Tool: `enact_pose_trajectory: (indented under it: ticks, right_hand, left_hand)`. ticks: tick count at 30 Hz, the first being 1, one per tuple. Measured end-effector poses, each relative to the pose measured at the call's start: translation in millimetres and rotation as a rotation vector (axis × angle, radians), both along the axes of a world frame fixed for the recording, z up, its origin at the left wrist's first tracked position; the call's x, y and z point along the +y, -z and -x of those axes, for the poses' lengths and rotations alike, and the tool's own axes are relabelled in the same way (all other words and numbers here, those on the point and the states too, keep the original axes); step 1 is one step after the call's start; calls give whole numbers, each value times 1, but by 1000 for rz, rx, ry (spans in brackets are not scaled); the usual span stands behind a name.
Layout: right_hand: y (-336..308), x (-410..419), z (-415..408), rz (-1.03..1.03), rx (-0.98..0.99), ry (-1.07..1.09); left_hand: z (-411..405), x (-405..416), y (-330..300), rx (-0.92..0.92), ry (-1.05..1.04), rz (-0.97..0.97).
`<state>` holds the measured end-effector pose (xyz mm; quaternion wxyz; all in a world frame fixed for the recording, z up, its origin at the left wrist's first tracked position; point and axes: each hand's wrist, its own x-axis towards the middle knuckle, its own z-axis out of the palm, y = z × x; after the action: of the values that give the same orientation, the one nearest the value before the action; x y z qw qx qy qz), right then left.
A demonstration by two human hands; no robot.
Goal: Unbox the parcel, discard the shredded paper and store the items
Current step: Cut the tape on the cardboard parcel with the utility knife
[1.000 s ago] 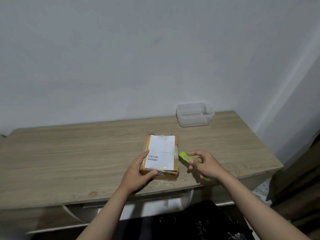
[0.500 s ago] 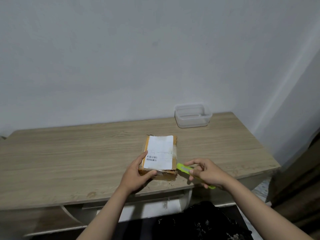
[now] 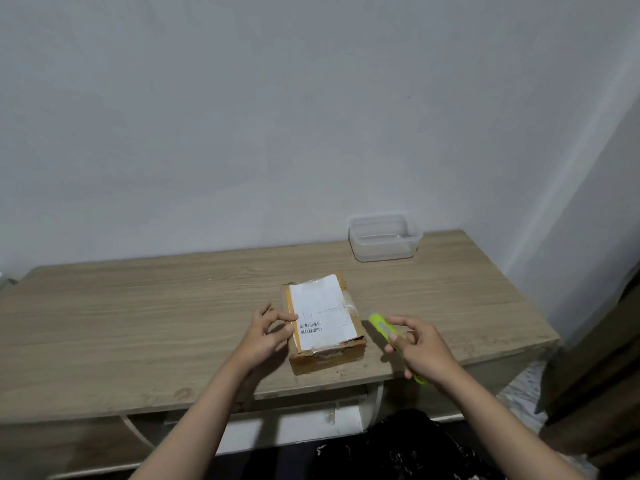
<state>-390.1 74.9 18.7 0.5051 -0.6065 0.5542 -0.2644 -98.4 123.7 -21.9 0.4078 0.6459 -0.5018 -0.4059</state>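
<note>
A sealed cardboard parcel (image 3: 323, 320) is touched by the left hand (image 3: 265, 332) with loosely spread fingers; a green box cutter (image 3: 381, 325) is gripped by the right hand (image 3: 420, 348); a clear plastic container (image 3: 384, 239) sits on the desk (image 3: 138, 323).

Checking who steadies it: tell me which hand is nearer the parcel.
Left. The left hand is at the parcel's left edge, fingertips reaching its label. The right hand, gripping the green cutter, is off to its right, apart from it.

Dim, flat, bluish room light falls from above, with no glare. Soft shadows sit under both hands on the counter (image 3: 138, 323). The view bends at its edges, and the picture looks slightly soft and grainy throughout.
</note>
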Motion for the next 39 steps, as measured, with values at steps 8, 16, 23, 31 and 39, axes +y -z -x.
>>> enact_pose_trajectory:
  ticks: [8,16,23,31,39]
  right_hand:
    - [-2,11,1,-2,-62,-22]
    - [5,17,8,12,-126,55]
    - [5,16,7,17,-84,91]
    - [-6,3,-5,159,125,91]
    - [-21,-9,-23,205,305,7]
  left_hand:
    - [-25,-55,-33,-72,162,-149]
    - [-44,-61,-24,-287,325,-227]
    - [-10,-16,1,-346,136,-8]
    - [0,-10,14,-413,62,39]
    - [7,-7,33,-383,-1,114]
